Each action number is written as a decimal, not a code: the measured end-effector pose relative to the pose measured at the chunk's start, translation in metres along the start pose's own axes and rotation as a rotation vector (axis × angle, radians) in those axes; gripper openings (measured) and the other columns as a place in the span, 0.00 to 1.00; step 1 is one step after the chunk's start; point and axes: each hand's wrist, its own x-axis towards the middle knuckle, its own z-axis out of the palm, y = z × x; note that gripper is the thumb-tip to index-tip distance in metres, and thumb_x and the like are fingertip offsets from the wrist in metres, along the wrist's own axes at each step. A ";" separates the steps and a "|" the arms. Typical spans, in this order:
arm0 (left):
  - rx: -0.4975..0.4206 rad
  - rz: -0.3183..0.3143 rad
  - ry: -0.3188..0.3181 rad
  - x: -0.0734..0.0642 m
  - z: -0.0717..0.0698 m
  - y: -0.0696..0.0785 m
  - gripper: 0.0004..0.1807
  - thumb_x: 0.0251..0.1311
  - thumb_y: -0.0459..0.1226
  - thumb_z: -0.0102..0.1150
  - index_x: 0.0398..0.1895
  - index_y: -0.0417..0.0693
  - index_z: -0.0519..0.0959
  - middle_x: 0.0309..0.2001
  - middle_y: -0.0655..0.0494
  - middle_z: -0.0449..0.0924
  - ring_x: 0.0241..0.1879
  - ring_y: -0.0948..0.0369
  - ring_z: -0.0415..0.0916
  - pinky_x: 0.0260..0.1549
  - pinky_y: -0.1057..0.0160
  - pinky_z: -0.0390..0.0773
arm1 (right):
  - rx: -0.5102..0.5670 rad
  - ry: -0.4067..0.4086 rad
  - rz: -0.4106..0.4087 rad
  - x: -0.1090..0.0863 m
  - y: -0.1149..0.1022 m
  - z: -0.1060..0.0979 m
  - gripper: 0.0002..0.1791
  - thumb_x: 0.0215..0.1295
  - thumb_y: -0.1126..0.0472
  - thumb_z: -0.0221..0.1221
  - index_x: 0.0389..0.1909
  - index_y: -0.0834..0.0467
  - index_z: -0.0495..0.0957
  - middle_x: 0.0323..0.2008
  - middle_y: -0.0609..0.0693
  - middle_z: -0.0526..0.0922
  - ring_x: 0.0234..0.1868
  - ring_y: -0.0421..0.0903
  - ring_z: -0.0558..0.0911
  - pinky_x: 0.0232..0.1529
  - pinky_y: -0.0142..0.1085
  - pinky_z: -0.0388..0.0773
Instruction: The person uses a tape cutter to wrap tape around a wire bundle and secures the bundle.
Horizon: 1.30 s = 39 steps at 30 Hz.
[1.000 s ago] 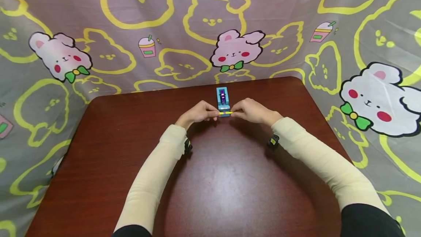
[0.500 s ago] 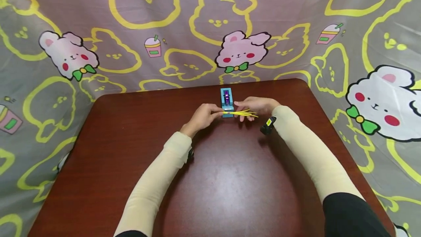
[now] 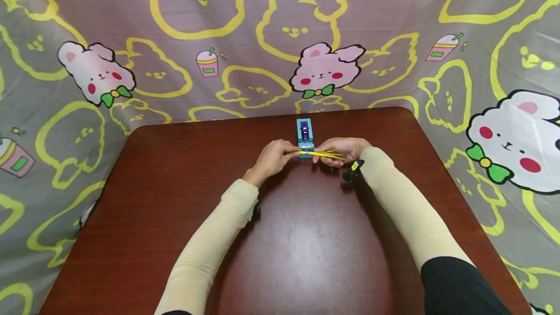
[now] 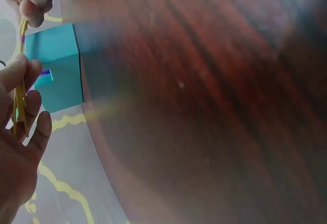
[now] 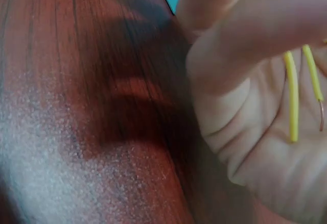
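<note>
My left hand (image 3: 273,157) pinches a bundle of thin yellow wires (image 3: 325,154) between thumb and fingers. My right hand (image 3: 343,147), palm turned upward, curls its fingers round the bundle near the middle. Loose wire ends fan out over the right palm. In the right wrist view, yellow wires (image 5: 292,101) lie along that palm, and one shows a bare copper end. A small purple patch marks the bundle between the hands. Directly behind the wires stands a light blue tape dispenser (image 3: 305,121) with a purple roll; the hands and wires cover part of its front.
The dispenser rests on a dark reddish-brown wooden table (image 3: 188,169), towards its far edge. A patterned fabric curtain (image 3: 245,47) rises behind the table and along both sides.
My right hand had let go of the bundle half a second ago, exposing the fanned ends; it has since closed round the wires from below. The left hand keeps its pinch.
</note>
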 end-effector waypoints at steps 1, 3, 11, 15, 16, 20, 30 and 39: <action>0.002 0.002 0.002 0.000 0.000 0.000 0.10 0.66 0.37 0.66 0.48 0.52 0.89 0.36 0.61 0.85 0.38 0.62 0.77 0.40 0.60 0.75 | -0.002 -0.009 -0.006 0.000 0.000 0.000 0.23 0.83 0.54 0.41 0.43 0.70 0.77 0.17 0.49 0.71 0.13 0.39 0.66 0.14 0.30 0.64; 0.006 0.004 0.004 0.000 0.001 -0.001 0.10 0.66 0.37 0.66 0.47 0.52 0.89 0.36 0.60 0.85 0.38 0.62 0.77 0.40 0.60 0.76 | -0.014 -0.021 -0.016 0.000 -0.002 0.000 0.21 0.82 0.57 0.42 0.43 0.71 0.75 0.19 0.50 0.71 0.14 0.40 0.67 0.15 0.31 0.66; -0.041 -0.067 -0.023 -0.001 0.001 0.000 0.12 0.65 0.44 0.66 0.48 0.53 0.89 0.40 0.60 0.87 0.35 0.64 0.78 0.36 0.62 0.76 | -0.207 0.009 -0.012 -0.005 -0.019 0.002 0.24 0.80 0.56 0.49 0.50 0.78 0.75 0.23 0.52 0.77 0.22 0.43 0.74 0.28 0.36 0.76; -0.135 -0.135 -0.043 0.000 0.001 0.000 0.14 0.70 0.47 0.60 0.44 0.50 0.90 0.38 0.56 0.88 0.30 0.63 0.77 0.33 0.62 0.76 | -0.379 0.039 -0.025 -0.009 -0.029 0.004 0.23 0.79 0.55 0.52 0.49 0.75 0.77 0.25 0.52 0.81 0.26 0.45 0.77 0.35 0.39 0.78; -0.170 -0.151 -0.047 0.001 0.001 -0.001 0.16 0.72 0.47 0.58 0.43 0.48 0.89 0.37 0.54 0.88 0.28 0.63 0.76 0.32 0.62 0.75 | -0.416 0.048 -0.033 -0.010 -0.030 0.005 0.22 0.79 0.55 0.52 0.49 0.75 0.78 0.26 0.52 0.81 0.27 0.45 0.77 0.35 0.40 0.79; -0.305 -0.216 -0.068 0.005 0.000 -0.005 0.20 0.75 0.45 0.53 0.37 0.41 0.89 0.30 0.47 0.87 0.19 0.59 0.69 0.24 0.62 0.71 | -0.607 0.100 -0.100 -0.012 -0.038 0.012 0.18 0.79 0.59 0.52 0.44 0.72 0.81 0.25 0.54 0.83 0.27 0.46 0.79 0.36 0.45 0.80; -0.451 -0.328 -0.170 0.007 -0.002 -0.019 0.18 0.75 0.42 0.54 0.40 0.36 0.87 0.29 0.46 0.86 0.24 0.59 0.72 0.24 0.65 0.72 | -1.029 0.362 -0.275 -0.017 -0.034 0.037 0.10 0.74 0.61 0.58 0.37 0.61 0.85 0.24 0.51 0.83 0.25 0.47 0.79 0.31 0.40 0.78; -0.527 -0.319 -0.158 0.007 0.000 -0.023 0.10 0.69 0.35 0.62 0.44 0.38 0.87 0.34 0.44 0.86 0.28 0.55 0.75 0.26 0.59 0.75 | -1.226 0.644 -0.392 -0.019 -0.015 0.058 0.08 0.73 0.61 0.60 0.36 0.59 0.86 0.29 0.49 0.85 0.28 0.41 0.78 0.35 0.40 0.77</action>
